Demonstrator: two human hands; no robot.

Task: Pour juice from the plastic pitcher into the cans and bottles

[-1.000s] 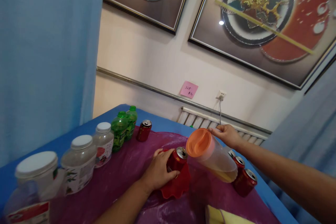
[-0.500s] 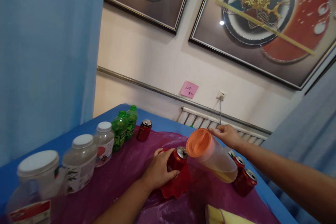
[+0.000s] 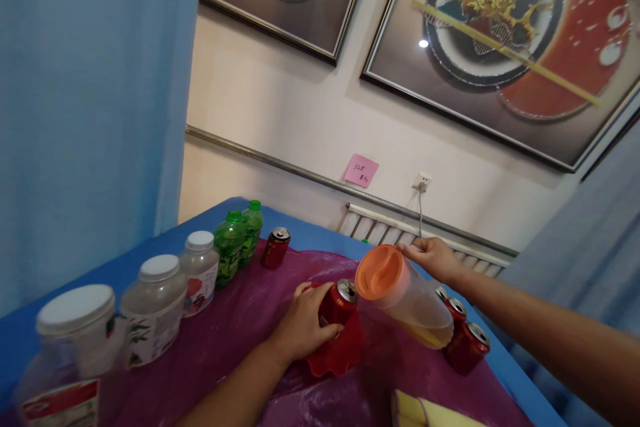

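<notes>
My left hand (image 3: 306, 321) is wrapped round a red drink can (image 3: 338, 305), over a red scalloped dish (image 3: 336, 353). Whether the can's base touches the dish is hidden. My right hand (image 3: 434, 259) grips a translucent pitcher (image 3: 411, 307) from its far side; its handle is mostly hidden. The pitcher is tilted towards the can, its orange lid (image 3: 380, 271) just right of the can's top. Some yellowish liquid (image 3: 433, 333) lies low in the pitcher's base. No stream between lid and can can be made out.
Clear jars with white lids (image 3: 159, 307) and green bottles (image 3: 230, 247) line the left side. One red can (image 3: 276, 247) stands at the back, several more (image 3: 467, 347) at right. A yellow cloth (image 3: 435, 411) lies in front on the purple plastic sheet (image 3: 240, 347).
Almost nothing differs. The view has shifted very slightly; both hands, the can and the tilted pitcher keep their places.
</notes>
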